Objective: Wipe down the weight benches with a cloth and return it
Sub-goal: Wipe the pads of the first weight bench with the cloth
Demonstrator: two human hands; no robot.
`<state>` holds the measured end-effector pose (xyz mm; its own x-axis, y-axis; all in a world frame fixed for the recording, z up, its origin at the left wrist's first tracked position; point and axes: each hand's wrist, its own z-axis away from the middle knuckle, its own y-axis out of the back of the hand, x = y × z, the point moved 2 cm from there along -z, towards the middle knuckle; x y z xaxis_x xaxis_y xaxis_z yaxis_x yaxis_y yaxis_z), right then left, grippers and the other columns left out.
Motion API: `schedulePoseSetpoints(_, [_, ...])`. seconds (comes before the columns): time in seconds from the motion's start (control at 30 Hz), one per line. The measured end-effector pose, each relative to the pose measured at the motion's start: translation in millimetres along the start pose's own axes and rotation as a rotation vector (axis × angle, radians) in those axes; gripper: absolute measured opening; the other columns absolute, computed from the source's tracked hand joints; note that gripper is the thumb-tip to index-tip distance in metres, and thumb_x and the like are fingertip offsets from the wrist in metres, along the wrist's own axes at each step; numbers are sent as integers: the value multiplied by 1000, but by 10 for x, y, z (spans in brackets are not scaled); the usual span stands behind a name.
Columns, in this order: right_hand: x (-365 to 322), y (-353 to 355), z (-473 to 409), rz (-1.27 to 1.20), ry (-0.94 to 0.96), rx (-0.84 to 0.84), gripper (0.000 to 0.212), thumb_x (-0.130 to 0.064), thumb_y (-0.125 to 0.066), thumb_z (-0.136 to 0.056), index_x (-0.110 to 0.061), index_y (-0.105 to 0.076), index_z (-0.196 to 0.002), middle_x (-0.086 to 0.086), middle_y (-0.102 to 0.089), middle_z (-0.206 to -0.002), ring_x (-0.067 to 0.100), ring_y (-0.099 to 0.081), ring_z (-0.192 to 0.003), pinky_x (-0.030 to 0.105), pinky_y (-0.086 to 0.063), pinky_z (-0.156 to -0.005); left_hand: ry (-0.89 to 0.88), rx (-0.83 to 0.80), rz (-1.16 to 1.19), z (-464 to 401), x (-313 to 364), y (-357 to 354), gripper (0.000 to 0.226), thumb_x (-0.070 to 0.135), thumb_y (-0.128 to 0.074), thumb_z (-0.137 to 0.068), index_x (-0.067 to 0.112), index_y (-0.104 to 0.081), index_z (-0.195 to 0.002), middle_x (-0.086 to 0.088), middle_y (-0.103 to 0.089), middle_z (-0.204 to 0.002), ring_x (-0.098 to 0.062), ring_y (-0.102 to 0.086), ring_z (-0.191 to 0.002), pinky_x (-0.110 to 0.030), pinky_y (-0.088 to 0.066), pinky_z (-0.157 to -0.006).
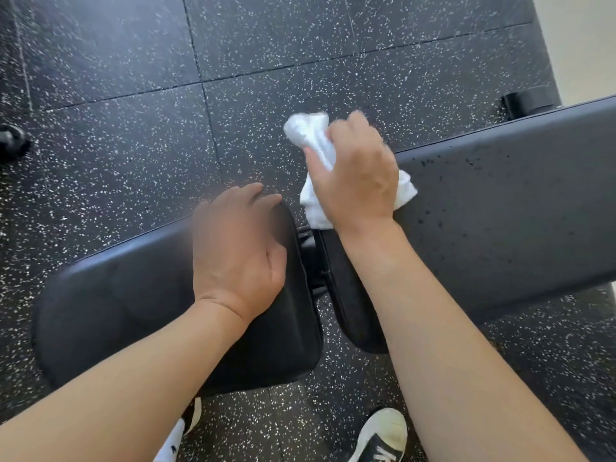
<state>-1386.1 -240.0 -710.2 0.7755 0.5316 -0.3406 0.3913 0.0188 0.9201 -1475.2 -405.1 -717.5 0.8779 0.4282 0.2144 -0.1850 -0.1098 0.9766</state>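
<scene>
A black padded weight bench lies across the view in two parts: a short seat pad (pixel 133 311) at the left and a long back pad (pixel 500 221) at the right, with a gap between them. My right hand (pixel 356 175) grips a crumpled white cloth (pixel 310 135) at the near-left end of the back pad, above the gap. My left hand (pixel 240 248) rests on the far right corner of the seat pad, its fingers curled over the pad's edge. Small dark specks dot the back pad's surface.
The floor (pixel 266 45) is black rubber tile flecked with white. A black bench foot (pixel 523 103) shows at the far right, and a dark round object (pixel 11 140) at the left edge. My shoes (pixel 383 435) stand just below the bench. A pale wall (pixel 583 35) rises at the top right.
</scene>
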Motion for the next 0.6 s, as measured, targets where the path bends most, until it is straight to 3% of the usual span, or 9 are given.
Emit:
schedulePoseSetpoints(0.13, [96, 220, 955, -50, 107, 24, 18, -26, -70, -92, -8, -66, -98, 9, -54, -92, 30, -49, -77, 45, -42, -64, 2, 5, 8, 6, -11, -16, 53, 25, -48, -87, 21, -56, -138, -5, -51, -148, -35, -45, -138, -57, -27, -119])
schedulePoseSetpoints(0.3, [472, 494, 1791, -130, 208, -59, 16, -27, -67, -99, -14, -67, -109, -2, -54, -97, 21, -46, -77, 40, -44, -66, 0, 12, 10, 1, -11, -18, 53, 24, -46, -87, 19, -59, -138, -7, -52, -146, -37, -46, -137, -58, -29, -118])
schedulePoseSetpoints(0.4, [571, 470, 1526, -133, 220, -6, 19, -28, -65, -100, -9, -66, -98, 3, -53, -86, 25, -47, -72, 43, -44, -62, -1, 5, 13, -5, -10, -9, 52, 24, -46, -87, 19, -59, -138, -7, -52, -146, -37, -46, -137, -59, -29, -118])
schedulePoseSetpoints(0.47, [591, 384, 1109, -109, 114, 82, 28, -30, -63, -102, -5, -67, -91, 8, -52, -80, 30, -48, -69, 46, -43, -61, -1, -2, 11, -10, -4, -7, 52, 24, -46, -87, 19, -59, -138, -7, -52, -146, -37, -46, -137, -59, -30, -118])
schedulePoseSetpoints(0.6, [520, 213, 170, -99, -137, 195, 27, -34, -69, -94, -8, -67, -92, 9, -59, -88, 30, -56, -76, 40, -44, -63, 1, -8, 1, -3, 3, 1, 52, 24, -47, -88, 19, -59, -138, -7, -52, -146, -36, -46, -137, -58, -30, -117])
